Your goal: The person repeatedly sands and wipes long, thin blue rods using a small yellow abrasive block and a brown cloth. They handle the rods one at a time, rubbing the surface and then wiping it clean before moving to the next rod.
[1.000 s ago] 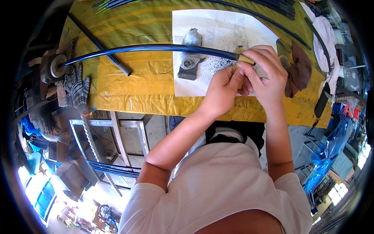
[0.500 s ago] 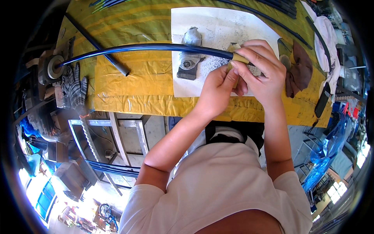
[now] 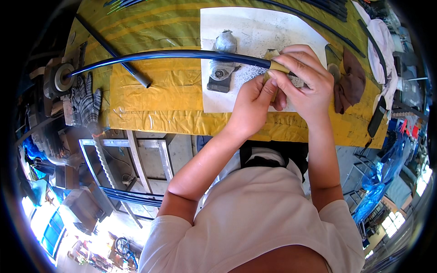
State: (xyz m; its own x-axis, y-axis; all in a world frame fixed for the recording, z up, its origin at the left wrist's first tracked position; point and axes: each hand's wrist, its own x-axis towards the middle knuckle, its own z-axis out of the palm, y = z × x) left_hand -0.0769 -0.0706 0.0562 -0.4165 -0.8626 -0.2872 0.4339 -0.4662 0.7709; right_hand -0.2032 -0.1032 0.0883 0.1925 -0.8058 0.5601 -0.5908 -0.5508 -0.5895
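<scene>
A long, glossy dark-blue rod (image 3: 173,55) runs from a round grey fitting (image 3: 63,78) at the left to my hands. Near its right end is a tan band (image 3: 278,67), with a dark tip beyond. My right hand (image 3: 309,82) is closed over this end, thumb and fingers pinching it. My left hand (image 3: 252,103) is closed just below the rod, thumb against a small tan strip (image 3: 271,54) that passes behind the rod and shows above it. Fingers hide most of the strip. Beneath lies a white sheet (image 3: 255,27) strewn with dark specks.
A grey-wrapped support (image 3: 223,59) stands on the sheet under the rod. A dark tube (image 3: 132,73) and a striped glove (image 3: 86,102) lie at the left of the yellow-covered bench (image 3: 150,102). A brown cloth (image 3: 350,82) lies to the right.
Both hands keep their grip at the rod's banded end, with only a tiny shift of the fingers. Nothing else visibly differs.
</scene>
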